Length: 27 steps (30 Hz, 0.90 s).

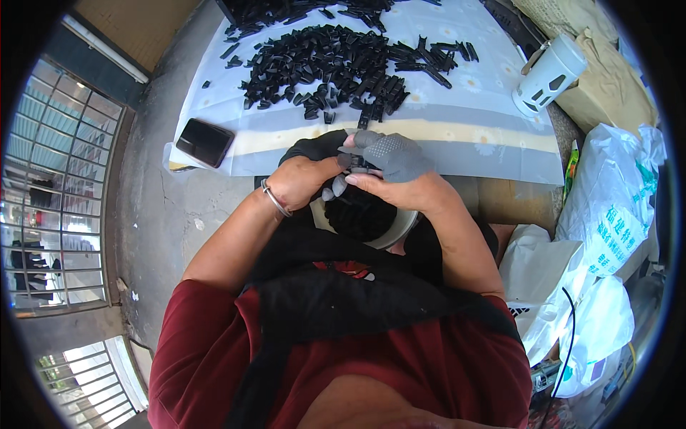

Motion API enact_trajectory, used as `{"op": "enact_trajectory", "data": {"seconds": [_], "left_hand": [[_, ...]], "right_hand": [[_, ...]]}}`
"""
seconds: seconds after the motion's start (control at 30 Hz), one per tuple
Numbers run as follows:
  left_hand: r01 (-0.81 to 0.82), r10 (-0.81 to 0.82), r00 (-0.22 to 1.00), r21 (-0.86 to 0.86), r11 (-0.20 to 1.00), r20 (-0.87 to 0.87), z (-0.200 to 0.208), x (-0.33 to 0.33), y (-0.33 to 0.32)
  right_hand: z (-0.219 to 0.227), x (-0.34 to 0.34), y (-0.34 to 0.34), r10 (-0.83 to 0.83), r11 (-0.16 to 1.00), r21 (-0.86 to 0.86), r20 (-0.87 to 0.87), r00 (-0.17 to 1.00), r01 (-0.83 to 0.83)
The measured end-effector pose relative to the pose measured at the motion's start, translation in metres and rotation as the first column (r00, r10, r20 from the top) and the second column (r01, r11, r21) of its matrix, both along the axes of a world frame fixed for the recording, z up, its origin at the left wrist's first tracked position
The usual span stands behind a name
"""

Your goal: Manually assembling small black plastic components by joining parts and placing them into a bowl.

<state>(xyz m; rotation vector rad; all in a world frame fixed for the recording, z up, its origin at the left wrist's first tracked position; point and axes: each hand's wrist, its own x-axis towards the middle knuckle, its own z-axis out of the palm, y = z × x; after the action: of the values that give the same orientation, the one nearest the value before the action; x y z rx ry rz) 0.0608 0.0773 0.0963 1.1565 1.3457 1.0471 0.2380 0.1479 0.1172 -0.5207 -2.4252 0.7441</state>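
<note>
My left hand (pixel 304 175), with dark glove covering part of the fingers, is closed near the table's front edge. Facing it, my right hand (pixel 396 164) wears a partly grey dotted glove and is closed too. Between their fingertips is a small black plastic piece (pixel 360 166), mostly hidden by the fingers. Below the hands, on my lap side, a pale round bowl (pixel 409 227) holds a dark mass of black pieces (pixel 361 214). Just beyond my hands, a large heap of black plastic pieces (pixel 314 64) spreads over the table.
A flowered, striped cloth (pixel 471 136) covers the table (pixel 193 93). A phone (pixel 204 142) lies at its left front corner, and a light blue tumbler (pixel 550 75) stands at the right. White plastic bags (pixel 607 200) crowd the right side. A barred window (pixel 61 193) is on the left.
</note>
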Motion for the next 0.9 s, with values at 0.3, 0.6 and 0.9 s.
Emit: {"op": "enact_trajectory", "data": {"seconds": [0.3, 0.6, 0.9], "left_hand": [[-0.009, -0.011, 0.907, -0.047, 0.999, -0.422, 0.024, 0.006, -0.013], [-0.182, 0.212, 0.956, 0.154, 0.971, -0.203, 0.009, 0.002, -0.011], [-0.122, 0.171, 0.892, 0.141, 0.982, -0.419, 0.024, 0.010, -0.014]], "right_hand": [[-0.011, -0.012, -0.013, -0.125, 0.972, 0.200, -0.027, 0.992, 0.127], [0.004, 0.001, -0.012, -0.146, 0.979, 0.133, -0.063, 0.987, 0.153], [0.003, 0.000, -0.015, -0.107, 0.989, 0.108, 0.026, 0.994, 0.103]]}}
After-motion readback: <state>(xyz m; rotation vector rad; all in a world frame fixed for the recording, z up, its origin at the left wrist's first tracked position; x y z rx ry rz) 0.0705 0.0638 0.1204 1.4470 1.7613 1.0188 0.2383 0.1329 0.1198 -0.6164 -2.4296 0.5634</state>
